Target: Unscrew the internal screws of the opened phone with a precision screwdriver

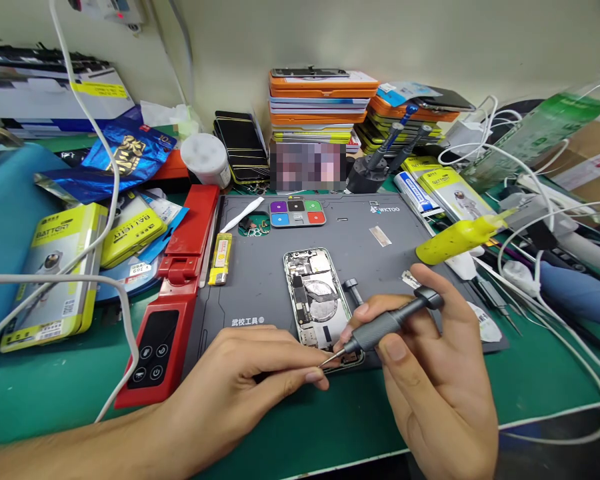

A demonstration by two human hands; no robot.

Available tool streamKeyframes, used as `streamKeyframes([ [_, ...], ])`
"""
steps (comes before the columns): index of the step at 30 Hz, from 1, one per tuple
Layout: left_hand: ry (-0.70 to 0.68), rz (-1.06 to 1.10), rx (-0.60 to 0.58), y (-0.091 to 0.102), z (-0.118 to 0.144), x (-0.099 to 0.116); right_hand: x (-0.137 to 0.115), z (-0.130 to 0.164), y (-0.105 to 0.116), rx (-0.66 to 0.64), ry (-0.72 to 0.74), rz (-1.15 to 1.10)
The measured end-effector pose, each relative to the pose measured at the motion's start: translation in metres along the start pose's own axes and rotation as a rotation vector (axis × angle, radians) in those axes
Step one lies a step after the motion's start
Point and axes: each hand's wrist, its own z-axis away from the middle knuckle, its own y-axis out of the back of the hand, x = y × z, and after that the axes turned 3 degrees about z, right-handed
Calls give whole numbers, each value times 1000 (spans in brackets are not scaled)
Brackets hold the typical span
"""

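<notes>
Phone [322, 300] lies fwd & R of L hand [247, 373]

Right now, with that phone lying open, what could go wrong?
The screwdriver in the right hand might slip and scratch the exposed insides of the phone. Its thin tip is also right by the fingers of the left hand, so a slip could perhaps prick one.
</notes>
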Motion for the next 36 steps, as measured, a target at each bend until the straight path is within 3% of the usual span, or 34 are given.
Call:
streamKeyframes([
  [36, -55, 5, -28, 1, 1, -2, -3, -1, 2, -28, -52, -18],
])
